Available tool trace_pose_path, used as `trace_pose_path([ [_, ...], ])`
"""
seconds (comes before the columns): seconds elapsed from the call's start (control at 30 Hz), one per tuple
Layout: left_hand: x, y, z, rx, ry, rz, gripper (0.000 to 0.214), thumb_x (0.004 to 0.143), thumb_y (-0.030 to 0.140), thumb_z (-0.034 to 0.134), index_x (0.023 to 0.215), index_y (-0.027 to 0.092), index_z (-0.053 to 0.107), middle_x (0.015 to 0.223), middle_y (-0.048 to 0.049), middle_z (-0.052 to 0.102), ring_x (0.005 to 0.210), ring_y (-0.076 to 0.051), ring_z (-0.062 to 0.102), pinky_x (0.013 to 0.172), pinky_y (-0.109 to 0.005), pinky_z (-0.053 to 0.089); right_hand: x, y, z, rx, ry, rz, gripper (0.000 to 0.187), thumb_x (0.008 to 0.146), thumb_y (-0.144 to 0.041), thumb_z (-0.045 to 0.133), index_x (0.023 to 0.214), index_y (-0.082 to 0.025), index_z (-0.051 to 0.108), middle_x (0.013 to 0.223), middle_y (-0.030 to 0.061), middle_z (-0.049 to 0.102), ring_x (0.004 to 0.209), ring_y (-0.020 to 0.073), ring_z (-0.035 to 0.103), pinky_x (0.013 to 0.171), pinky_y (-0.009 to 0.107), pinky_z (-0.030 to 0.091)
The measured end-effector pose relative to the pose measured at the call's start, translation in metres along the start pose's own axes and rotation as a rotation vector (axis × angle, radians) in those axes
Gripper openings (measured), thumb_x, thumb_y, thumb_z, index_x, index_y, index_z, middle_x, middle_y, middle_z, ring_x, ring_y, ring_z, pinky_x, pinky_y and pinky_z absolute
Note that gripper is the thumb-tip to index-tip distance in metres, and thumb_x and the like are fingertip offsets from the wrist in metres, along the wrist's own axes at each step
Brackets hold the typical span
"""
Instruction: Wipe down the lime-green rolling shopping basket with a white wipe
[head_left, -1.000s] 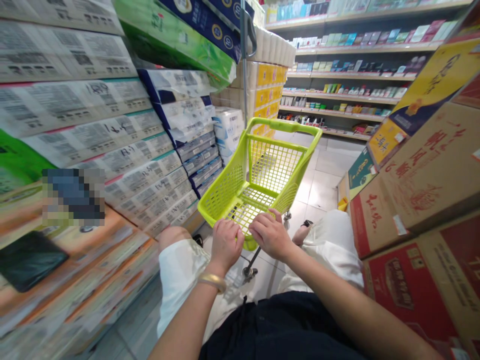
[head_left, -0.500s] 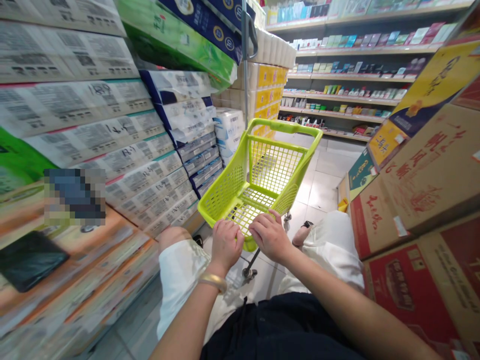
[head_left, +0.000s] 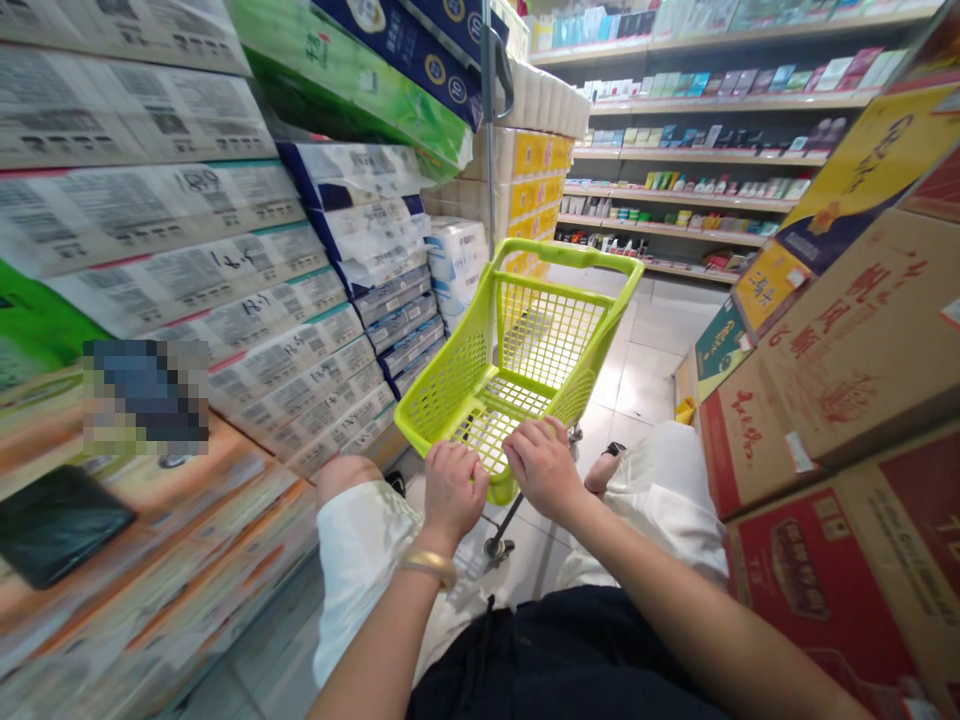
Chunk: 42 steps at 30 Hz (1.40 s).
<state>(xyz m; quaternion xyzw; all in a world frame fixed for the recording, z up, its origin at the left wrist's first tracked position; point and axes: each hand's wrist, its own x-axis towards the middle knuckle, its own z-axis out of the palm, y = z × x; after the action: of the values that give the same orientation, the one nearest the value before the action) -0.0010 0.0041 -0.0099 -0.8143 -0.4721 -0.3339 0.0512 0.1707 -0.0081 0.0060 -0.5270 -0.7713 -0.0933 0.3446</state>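
A lime-green plastic shopping cart (head_left: 451,375) with mesh walls stands between my knees, its basket holding nothing. My left hand (head_left: 455,490) is closed over the near rim, with a gold-coloured bangle at the wrist. To its right, my right hand (head_left: 546,468) curls over the same rim, knuckles up. A short stretch of bare rim shows between the two hands. The fingertips are hidden behind the rim. Beneath the basket, a caster wheel (head_left: 496,547) rests on the tiled floor.
Stacked packs of paper goods (head_left: 217,260) rise on the left. Two dark flat devices, one pixelated, lie on orange packs (head_left: 232,480). Cardboard cartons (head_left: 847,340) line the right. Shelves of small boxes (head_left: 705,154) stand behind the white tiled floor (head_left: 652,340).
My right hand has shifted slightly right along the cart's rim. My left hand stays in place, and the cart has hardly moved.
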Motion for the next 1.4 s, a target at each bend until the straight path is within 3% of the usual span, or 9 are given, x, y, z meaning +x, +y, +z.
trace_pose_path([
  [0.17, 0.0, -0.002, -0.003, -0.003, -0.01, 0.006, 0.026, 0.088, 0.016, 0.041, 0.064, 0.023, 0.048, 0.068, -0.0031, 0.055, 0.076, -0.021, 0.049, 0.088, -0.039, 0.04, -0.003, -0.001, -0.003, 0.018, -0.061, -0.101, 0.02, 0.1, -0.027, 0.05, 0.087, -0.024, 0.064, 0.089, -0.0009, 0.07, 0.095, 0.0157, 0.059, 0.11, 0.039, 0.016],
  [0.37, 0.001, 0.0, -0.004, -0.017, -0.021, -0.003, 0.027, 0.088, 0.017, 0.042, 0.063, 0.023, 0.049, 0.068, -0.0036, 0.056, 0.076, -0.022, 0.049, 0.088, -0.04, 0.041, 0.018, 0.033, -0.007, -0.024, -0.012, 0.057, 0.021, 0.1, -0.025, 0.048, 0.088, -0.023, 0.065, 0.092, 0.0011, 0.071, 0.095, 0.018, 0.06, 0.107, 0.039, 0.021],
  [0.5, 0.001, 0.001, -0.003, -0.028, -0.017, -0.009, 0.027, 0.087, 0.016, 0.042, 0.063, 0.023, 0.049, 0.068, -0.0038, 0.056, 0.077, -0.022, 0.049, 0.089, -0.041, 0.041, 0.011, 0.017, -0.004, -0.013, 0.022, 0.095, 0.02, 0.099, -0.025, 0.048, 0.088, -0.024, 0.065, 0.093, 0.0023, 0.071, 0.097, 0.0187, 0.059, 0.107, 0.039, 0.022],
  [0.67, 0.0, -0.001, -0.003, -0.02, -0.027, -0.006, 0.027, 0.088, 0.017, 0.041, 0.064, 0.023, 0.05, 0.068, -0.0036, 0.056, 0.076, -0.022, 0.049, 0.088, -0.041, 0.041, -0.008, -0.011, -0.004, 0.063, -0.054, -0.038, 0.02, 0.099, -0.025, 0.048, 0.088, -0.025, 0.064, 0.09, 0.0003, 0.07, 0.097, 0.0168, 0.058, 0.11, 0.038, 0.018],
  [0.8, 0.0, -0.002, -0.004, -0.014, -0.037, 0.01, 0.026, 0.088, 0.018, 0.041, 0.064, 0.023, 0.05, 0.068, -0.0034, 0.056, 0.076, -0.021, 0.049, 0.089, -0.04, 0.041, -0.001, 0.003, -0.008, 0.052, -0.06, -0.078, 0.022, 0.1, -0.025, 0.046, 0.087, -0.025, 0.064, 0.089, -0.0003, 0.071, 0.096, 0.0164, 0.058, 0.111, 0.04, 0.016],
  [0.97, 0.001, -0.001, -0.003, -0.013, -0.017, 0.011, 0.026, 0.089, 0.018, 0.042, 0.064, 0.023, 0.049, 0.069, -0.0035, 0.056, 0.077, -0.022, 0.049, 0.088, -0.04, 0.041, 0.013, 0.026, -0.008, 0.011, 0.007, 0.035, 0.021, 0.1, -0.025, 0.047, 0.088, -0.023, 0.065, 0.092, 0.0016, 0.072, 0.094, 0.0179, 0.059, 0.107, 0.039, 0.021],
  [1.07, 0.0, -0.001, -0.002, -0.019, -0.017, 0.004, 0.026, 0.088, 0.017, 0.042, 0.063, 0.023, 0.049, 0.069, -0.0036, 0.057, 0.077, -0.022, 0.049, 0.088, -0.04, 0.041, 0.008, 0.015, -0.004, 0.005, 0.031, 0.071, 0.02, 0.099, -0.024, 0.048, 0.088, -0.024, 0.065, 0.093, 0.0022, 0.071, 0.097, 0.0182, 0.059, 0.106, 0.039, 0.022],
  [1.23, 0.0, -0.003, -0.003, -0.022, -0.031, -0.002, 0.026, 0.088, 0.017, 0.042, 0.064, 0.023, 0.049, 0.068, -0.0035, 0.057, 0.076, -0.022, 0.049, 0.088, -0.04, 0.041, -0.009, -0.012, 0.0, 0.066, -0.014, -0.076, 0.021, 0.1, -0.024, 0.048, 0.087, -0.025, 0.064, 0.088, -0.0005, 0.07, 0.095, 0.016, 0.059, 0.11, 0.038, 0.019],
  [1.4, 0.0, -0.005, -0.005, -0.034, -0.043, 0.0, 0.027, 0.087, 0.017, 0.042, 0.063, 0.023, 0.051, 0.068, -0.0036, 0.057, 0.076, -0.022, 0.049, 0.088, -0.04, 0.041, 0.002, 0.008, -0.004, 0.015, -0.062, -0.074, 0.021, 0.1, -0.026, 0.049, 0.087, -0.025, 0.066, 0.089, -0.0006, 0.071, 0.095, 0.0164, 0.06, 0.111, 0.04, 0.016],
])
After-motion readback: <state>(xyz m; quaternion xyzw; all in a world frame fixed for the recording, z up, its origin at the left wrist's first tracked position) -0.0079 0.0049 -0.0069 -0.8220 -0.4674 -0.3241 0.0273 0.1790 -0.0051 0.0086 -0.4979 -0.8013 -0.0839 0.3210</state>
